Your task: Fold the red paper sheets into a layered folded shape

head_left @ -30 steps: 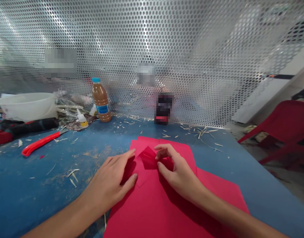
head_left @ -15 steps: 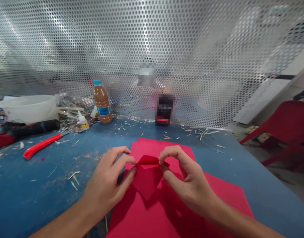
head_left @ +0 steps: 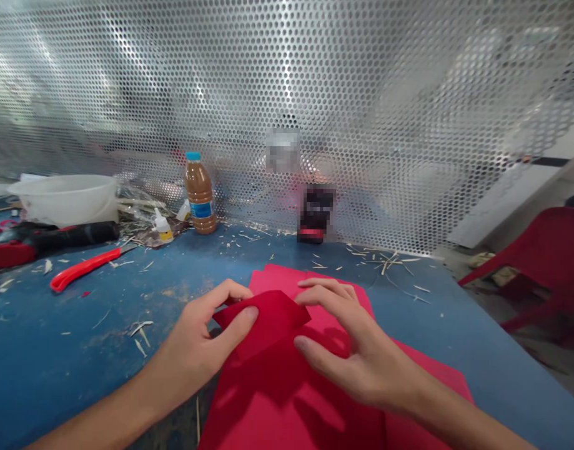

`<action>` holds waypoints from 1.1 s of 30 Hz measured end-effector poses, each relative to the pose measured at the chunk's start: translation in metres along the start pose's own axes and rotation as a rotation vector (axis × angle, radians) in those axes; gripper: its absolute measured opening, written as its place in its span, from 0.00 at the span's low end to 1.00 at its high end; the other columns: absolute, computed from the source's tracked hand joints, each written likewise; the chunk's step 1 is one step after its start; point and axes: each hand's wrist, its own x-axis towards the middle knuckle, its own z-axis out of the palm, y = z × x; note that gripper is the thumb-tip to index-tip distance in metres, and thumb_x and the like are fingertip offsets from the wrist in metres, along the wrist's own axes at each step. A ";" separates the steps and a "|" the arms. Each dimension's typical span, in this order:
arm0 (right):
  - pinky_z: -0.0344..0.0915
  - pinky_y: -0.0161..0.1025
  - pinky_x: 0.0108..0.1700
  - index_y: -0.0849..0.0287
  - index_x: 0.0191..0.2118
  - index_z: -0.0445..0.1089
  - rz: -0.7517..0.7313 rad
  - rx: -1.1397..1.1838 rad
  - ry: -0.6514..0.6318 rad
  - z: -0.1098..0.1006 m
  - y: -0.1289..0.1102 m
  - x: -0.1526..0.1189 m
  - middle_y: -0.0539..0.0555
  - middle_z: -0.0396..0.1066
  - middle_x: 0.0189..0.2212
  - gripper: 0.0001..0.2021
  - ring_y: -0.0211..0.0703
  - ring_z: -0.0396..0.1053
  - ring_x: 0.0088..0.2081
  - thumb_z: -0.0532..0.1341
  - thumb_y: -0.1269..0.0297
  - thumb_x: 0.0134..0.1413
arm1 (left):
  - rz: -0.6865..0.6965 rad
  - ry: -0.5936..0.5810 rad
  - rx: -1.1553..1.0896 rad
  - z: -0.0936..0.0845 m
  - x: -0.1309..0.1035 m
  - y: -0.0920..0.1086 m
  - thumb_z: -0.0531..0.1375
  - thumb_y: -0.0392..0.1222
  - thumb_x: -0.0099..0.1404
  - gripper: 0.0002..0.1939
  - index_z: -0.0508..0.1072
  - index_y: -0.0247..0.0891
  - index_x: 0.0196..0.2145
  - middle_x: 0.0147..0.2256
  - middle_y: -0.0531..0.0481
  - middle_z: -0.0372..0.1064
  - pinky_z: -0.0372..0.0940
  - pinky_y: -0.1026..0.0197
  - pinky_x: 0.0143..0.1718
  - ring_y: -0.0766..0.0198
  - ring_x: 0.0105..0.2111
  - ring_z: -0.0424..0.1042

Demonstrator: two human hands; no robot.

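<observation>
A small piece of red paper (head_left: 270, 319) is held up between thumb and fingers of my left hand (head_left: 212, 328), the thumb lying across its near face. One pointed corner juts out to the right. Around that corner, my right hand (head_left: 356, 344) has its thumb and fingers apart; whether a fingertip touches the paper's edge I cannot tell. Beneath both hands lie larger red sheets (head_left: 333, 425), spread on the blue table (head_left: 103, 375), with the hands' shadows falling on them.
To the left lie a red-handled knife (head_left: 87, 267), a black and red tool (head_left: 71, 236) and a white tub (head_left: 66, 200). A small glue bottle (head_left: 163, 228) and a brown-filled bottle (head_left: 201, 197) stand near the perforated metal panel (head_left: 240, 94). A red chair (head_left: 544, 250) is at right.
The small red paper has turned so that a broad face shows. My right thumb and fingers have let go and spread, while my left hand keeps its pinch.
</observation>
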 end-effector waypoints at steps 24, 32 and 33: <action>0.77 0.42 0.44 0.51 0.47 0.74 0.346 0.864 0.097 0.012 0.000 0.007 0.52 0.80 0.42 0.12 0.46 0.79 0.40 0.66 0.51 0.65 | -0.155 0.023 -0.735 0.007 0.008 -0.018 0.64 0.66 0.67 0.37 0.62 0.43 0.64 0.57 0.38 0.71 0.75 0.53 0.48 0.53 0.46 0.79; 0.77 0.42 0.43 0.49 0.51 0.73 0.344 0.971 0.074 0.021 0.004 0.004 0.52 0.80 0.46 0.11 0.45 0.80 0.42 0.66 0.53 0.67 | -0.355 -0.098 -0.853 0.018 0.008 -0.008 0.71 0.59 0.62 0.31 0.67 0.44 0.55 0.42 0.46 0.78 0.75 0.59 0.34 0.57 0.35 0.81; 0.77 0.43 0.43 0.49 0.51 0.73 0.348 0.976 0.063 0.021 0.003 0.004 0.52 0.80 0.45 0.11 0.46 0.80 0.42 0.66 0.53 0.67 | -0.362 -0.092 -0.816 0.017 0.008 -0.008 0.71 0.58 0.62 0.28 0.69 0.43 0.52 0.38 0.48 0.78 0.74 0.61 0.30 0.60 0.30 0.79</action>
